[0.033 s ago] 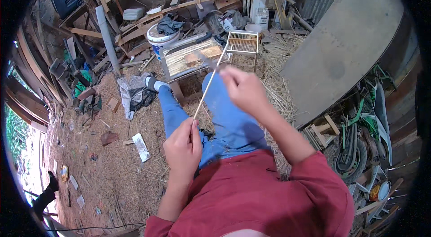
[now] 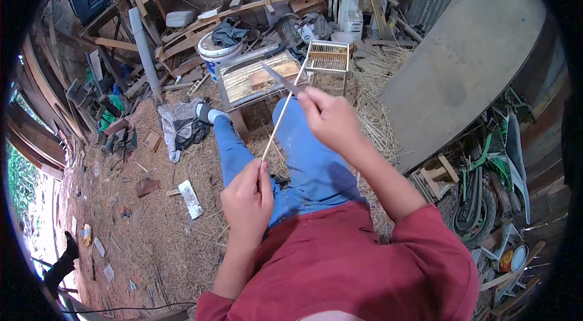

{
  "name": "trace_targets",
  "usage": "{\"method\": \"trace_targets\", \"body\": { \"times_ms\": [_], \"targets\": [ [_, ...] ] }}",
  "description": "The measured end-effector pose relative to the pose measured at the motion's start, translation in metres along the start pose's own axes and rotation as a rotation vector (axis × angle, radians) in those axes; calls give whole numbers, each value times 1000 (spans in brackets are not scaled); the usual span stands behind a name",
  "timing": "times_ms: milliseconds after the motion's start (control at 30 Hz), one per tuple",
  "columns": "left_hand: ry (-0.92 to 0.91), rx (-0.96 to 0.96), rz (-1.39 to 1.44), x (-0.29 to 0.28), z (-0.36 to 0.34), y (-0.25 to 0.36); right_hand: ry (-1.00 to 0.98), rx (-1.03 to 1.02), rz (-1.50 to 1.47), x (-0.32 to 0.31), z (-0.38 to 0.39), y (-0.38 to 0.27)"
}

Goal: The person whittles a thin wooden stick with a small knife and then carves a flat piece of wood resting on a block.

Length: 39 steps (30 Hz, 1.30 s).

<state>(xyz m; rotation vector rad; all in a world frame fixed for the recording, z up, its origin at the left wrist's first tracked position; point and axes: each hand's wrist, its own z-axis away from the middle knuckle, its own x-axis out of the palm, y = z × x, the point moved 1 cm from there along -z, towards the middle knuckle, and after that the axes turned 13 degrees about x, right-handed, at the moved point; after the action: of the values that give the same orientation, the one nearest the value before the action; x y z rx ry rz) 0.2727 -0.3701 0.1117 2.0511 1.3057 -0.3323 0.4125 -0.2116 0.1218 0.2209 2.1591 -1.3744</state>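
My left hand (image 2: 246, 199) is closed around the lower end of a thin pale stick (image 2: 276, 125), which slants up and away over my lap. My right hand (image 2: 331, 123) grips a knife (image 2: 281, 78), its blade pointing up-left and lying across the stick's upper part. Beyond the blade sits a metal-edged bench (image 2: 234, 96) bearing pale slats and a wooden block (image 2: 261, 81). Just right of it is a small slatted wooden frame, cage-like (image 2: 328, 60). My jeans-covered legs (image 2: 303, 151) are spread beneath the stick.
A white bucket (image 2: 215, 51) with dark cloth stands behind the bench. Cluttered shelving (image 2: 200, 20) lines the back. A large board (image 2: 461, 60) leans at right, near a green bicycle (image 2: 480, 187). Crumpled plastic and fabric (image 2: 176, 126), straw and scraps lie on the dirt floor (image 2: 139, 218).
The knife blade, blurred in the earlier frame, shows sharply now over the stick. My hands hold nearly the same positions.
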Motion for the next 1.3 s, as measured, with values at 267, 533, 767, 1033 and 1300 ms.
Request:
{"method": "trace_targets", "body": {
  "times_ms": [267, 533, 767, 1033, 1300],
  "targets": [
    [16, -26, 14, 1, 2, -2, 42, 74, -11, -1, -5, 11],
    [-6, -25, 34, 0, 2, 1, 60, -13, 9, -3, -8, 9],
    [8, -67, 44, -4, 4, -5, -66, -42, 90, 3, 11, 6],
    [21, -64, 30, -6, 1, -3, -121, -99, 92, 8, 17, -6],
    [46, -62, 85, -1, 1, -4, -90, -150, 53, 8, 23, -6]
  ]
}}
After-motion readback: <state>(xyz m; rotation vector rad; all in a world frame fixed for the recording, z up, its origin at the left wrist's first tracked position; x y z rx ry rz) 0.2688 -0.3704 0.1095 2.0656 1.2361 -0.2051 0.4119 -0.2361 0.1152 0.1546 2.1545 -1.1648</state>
